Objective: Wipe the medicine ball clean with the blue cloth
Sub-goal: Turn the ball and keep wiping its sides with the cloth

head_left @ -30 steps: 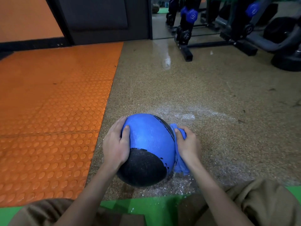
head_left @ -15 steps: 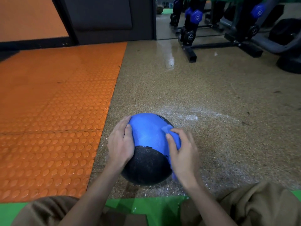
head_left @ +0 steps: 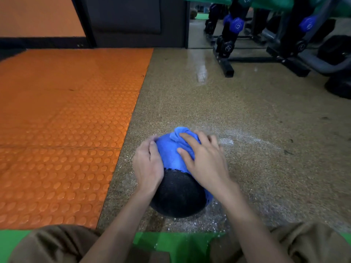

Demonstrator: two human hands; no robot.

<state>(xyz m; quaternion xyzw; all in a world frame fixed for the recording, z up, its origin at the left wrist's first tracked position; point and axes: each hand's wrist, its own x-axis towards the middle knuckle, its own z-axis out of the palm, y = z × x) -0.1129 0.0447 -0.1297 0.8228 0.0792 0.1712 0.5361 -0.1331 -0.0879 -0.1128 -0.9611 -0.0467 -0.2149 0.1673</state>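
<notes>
Both my hands on the medicine ball (head_left: 176, 194) on the speckled floor (head_left: 209, 103), beside an orange mat (head_left: 66, 111).
My left hand (head_left: 148, 166) grips its left side, fingers curled; my right hand (head_left: 206, 164), blurred, seemingly spreads its fingers flat, pressing the blue cloth (head_left: 177, 134) on top.

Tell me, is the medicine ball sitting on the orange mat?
No, the medicine ball sits on the speckled tan floor, right of the orange mat.
</notes>
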